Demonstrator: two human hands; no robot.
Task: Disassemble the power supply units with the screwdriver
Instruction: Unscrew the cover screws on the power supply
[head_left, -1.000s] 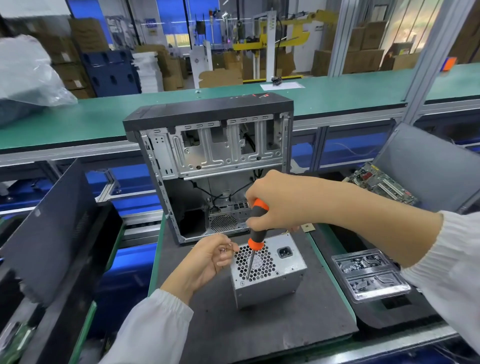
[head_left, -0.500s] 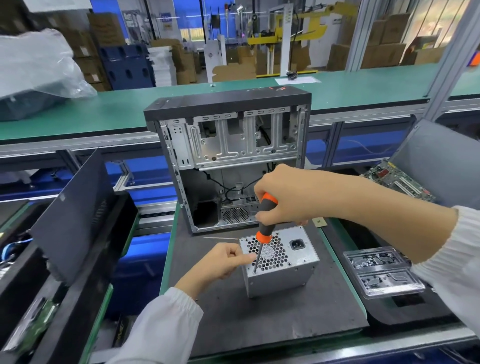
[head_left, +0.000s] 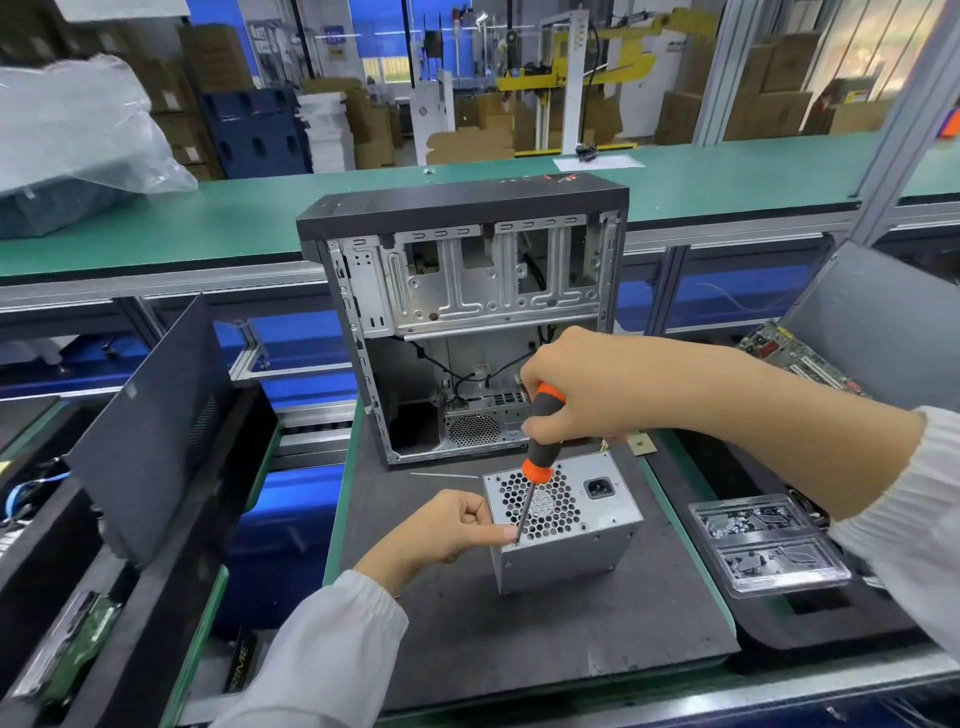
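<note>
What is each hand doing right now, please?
Left hand: fingertips steady the screwdriver tip at the power supply unit.
Right hand: grips the screwdriver handle.

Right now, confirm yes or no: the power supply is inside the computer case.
No, the power supply stands on the dark mat, in front of the computer case.

Power supply unit between the two hands, on the mat

The power supply unit stands on the mat, just right of the left hand and below the right hand. The screwdriver goes down from the right hand to the unit's near-left corner, beside the left fingers. Behind both hands stands the computer case. A plastic tray lies right of the unit, under the right forearm. A panel leans far left of the left hand.
</note>
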